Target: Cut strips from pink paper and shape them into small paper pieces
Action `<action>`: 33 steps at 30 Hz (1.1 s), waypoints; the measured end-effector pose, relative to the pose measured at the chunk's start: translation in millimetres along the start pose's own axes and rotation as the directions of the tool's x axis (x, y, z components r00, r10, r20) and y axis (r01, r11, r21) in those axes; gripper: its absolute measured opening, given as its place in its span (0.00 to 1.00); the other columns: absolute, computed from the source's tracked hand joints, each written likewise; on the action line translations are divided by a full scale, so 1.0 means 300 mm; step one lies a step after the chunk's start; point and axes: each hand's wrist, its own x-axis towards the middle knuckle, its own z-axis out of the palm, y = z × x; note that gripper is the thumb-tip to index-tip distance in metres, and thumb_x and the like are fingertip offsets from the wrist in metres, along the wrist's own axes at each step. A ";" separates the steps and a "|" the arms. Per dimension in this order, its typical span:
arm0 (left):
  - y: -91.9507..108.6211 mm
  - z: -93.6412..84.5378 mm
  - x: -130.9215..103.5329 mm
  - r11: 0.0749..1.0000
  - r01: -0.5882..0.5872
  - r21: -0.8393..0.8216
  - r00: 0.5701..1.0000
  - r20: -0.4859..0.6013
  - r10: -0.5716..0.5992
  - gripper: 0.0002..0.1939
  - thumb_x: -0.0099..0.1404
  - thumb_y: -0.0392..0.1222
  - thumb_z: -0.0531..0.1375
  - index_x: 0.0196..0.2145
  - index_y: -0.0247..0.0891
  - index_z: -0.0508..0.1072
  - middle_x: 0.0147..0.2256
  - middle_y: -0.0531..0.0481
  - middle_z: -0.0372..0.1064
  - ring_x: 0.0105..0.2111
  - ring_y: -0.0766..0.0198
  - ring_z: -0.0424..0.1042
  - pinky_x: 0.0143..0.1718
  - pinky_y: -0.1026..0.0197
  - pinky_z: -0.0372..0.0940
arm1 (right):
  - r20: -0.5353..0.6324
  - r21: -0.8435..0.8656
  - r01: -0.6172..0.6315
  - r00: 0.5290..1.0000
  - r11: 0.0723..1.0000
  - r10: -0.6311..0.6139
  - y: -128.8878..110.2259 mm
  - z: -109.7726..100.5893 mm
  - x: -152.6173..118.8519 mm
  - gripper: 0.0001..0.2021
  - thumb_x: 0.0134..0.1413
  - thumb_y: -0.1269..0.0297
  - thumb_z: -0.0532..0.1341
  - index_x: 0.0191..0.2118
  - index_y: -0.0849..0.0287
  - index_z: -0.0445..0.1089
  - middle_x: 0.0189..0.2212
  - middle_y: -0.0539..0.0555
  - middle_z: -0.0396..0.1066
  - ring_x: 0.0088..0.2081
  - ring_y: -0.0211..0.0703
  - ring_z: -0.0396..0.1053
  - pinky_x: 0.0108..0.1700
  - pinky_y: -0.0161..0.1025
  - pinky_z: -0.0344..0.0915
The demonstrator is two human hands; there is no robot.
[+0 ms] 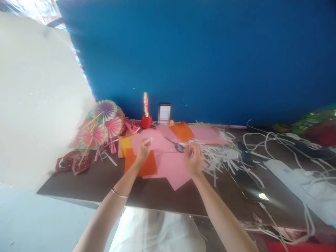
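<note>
At the far left, finished-looking paper fans (105, 110) stand bunched on the table (105, 183); their pleats would crush easily, so elbow and sleeve are best kept clear of them. Next comes the left hand (144, 148), raised above an orange sheet (147, 164), its fingers curled inward with thumb and forefinger close together; whether they pinch anything thin, I cannot tell. In the middle, pink sheets (172, 166) lie overlapping and fairly flat, and the scissors (180, 147) rest on them, blades pointing away to the left. Fingers should probably stay clear of those blades, and sheets would handle better squared up than fanned out. Just beside the handles, the right hand (193, 156) is half closed and blurred, so its grip cannot be judged. Light pressure seems wise, since thin paper creases readily. Farther right, loose white strips (215, 157) sprawl near a dark phone (248, 187) and tangled cables (265, 140); pushing the strips aside would keep them from catching.
</note>
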 end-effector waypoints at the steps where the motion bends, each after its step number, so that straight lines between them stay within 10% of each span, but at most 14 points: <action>1: -0.009 -0.010 0.007 0.993 -0.050 0.107 0.999 0.007 0.049 0.14 0.61 0.37 0.52 0.44 0.34 0.71 0.46 0.41 0.69 0.47 0.57 0.68 0.48 0.54 0.62 | 0.014 0.007 -0.031 0.999 0.999 0.031 0.006 0.005 0.001 0.05 0.57 0.66 0.53 0.33 0.58 0.64 0.26 0.53 0.67 0.27 0.40 0.65 0.32 0.38 0.63; 6: 0.026 0.005 -0.012 0.747 -0.315 0.585 0.943 0.285 0.175 0.16 0.60 0.36 0.53 0.46 0.37 0.70 0.57 0.41 0.57 0.61 0.51 0.48 0.58 0.47 0.48 | 0.069 0.019 -0.187 0.980 0.982 0.185 0.016 0.027 -0.014 0.07 0.58 0.62 0.52 0.34 0.58 0.65 0.29 0.53 0.68 0.30 0.39 0.66 0.32 0.36 0.63; 9: 0.066 0.050 -0.040 0.663 -0.487 0.568 0.847 0.492 0.200 0.13 0.60 0.39 0.54 0.42 0.41 0.72 0.54 0.44 0.62 0.58 0.53 0.54 0.58 0.47 0.48 | 0.092 0.001 -0.203 0.975 0.979 0.202 0.017 0.034 -0.025 0.08 0.58 0.61 0.52 0.34 0.58 0.65 0.28 0.53 0.68 0.30 0.40 0.66 0.32 0.36 0.63; 15: 0.072 0.118 -0.060 0.704 -0.478 0.525 0.836 0.517 0.182 0.10 0.54 0.25 0.53 0.28 0.35 0.72 0.31 0.39 0.71 0.38 0.54 0.71 0.46 0.52 0.59 | 0.088 0.021 -0.242 0.967 0.970 0.239 0.023 0.037 -0.025 0.09 0.58 0.59 0.52 0.35 0.58 0.65 0.29 0.55 0.69 0.30 0.42 0.67 0.31 0.37 0.63; 22: 0.048 0.110 -0.036 0.994 -0.040 0.100 0.971 0.239 0.016 0.07 0.57 0.36 0.53 0.29 0.36 0.71 0.28 0.47 0.71 0.29 0.62 0.71 0.34 0.59 0.65 | 0.111 0.011 -0.184 0.977 0.983 0.182 0.021 0.031 -0.021 0.08 0.58 0.62 0.52 0.35 0.58 0.66 0.29 0.55 0.70 0.31 0.42 0.67 0.33 0.38 0.62; 28: 0.030 0.102 -0.033 0.915 0.301 -0.270 0.948 0.187 -0.256 0.08 0.52 0.42 0.58 0.24 0.33 0.70 0.23 0.49 0.69 0.26 0.63 0.70 0.33 0.58 0.67 | 0.179 0.009 0.054 0.982 0.998 -0.055 -0.016 0.021 -0.022 0.06 0.57 0.69 0.53 0.35 0.57 0.67 0.31 0.53 0.72 0.34 0.40 0.68 0.37 0.35 0.62; 33: 0.048 0.089 -0.049 0.890 0.274 -0.365 0.962 0.118 -0.248 0.08 0.52 0.42 0.58 0.24 0.33 0.71 0.27 0.47 0.71 0.31 0.62 0.72 0.36 0.57 0.67 | 0.185 -0.017 0.049 0.982 0.999 -0.045 -0.019 0.023 -0.021 0.08 0.58 0.69 0.52 0.36 0.58 0.68 0.31 0.54 0.72 0.33 0.40 0.68 0.36 0.35 0.62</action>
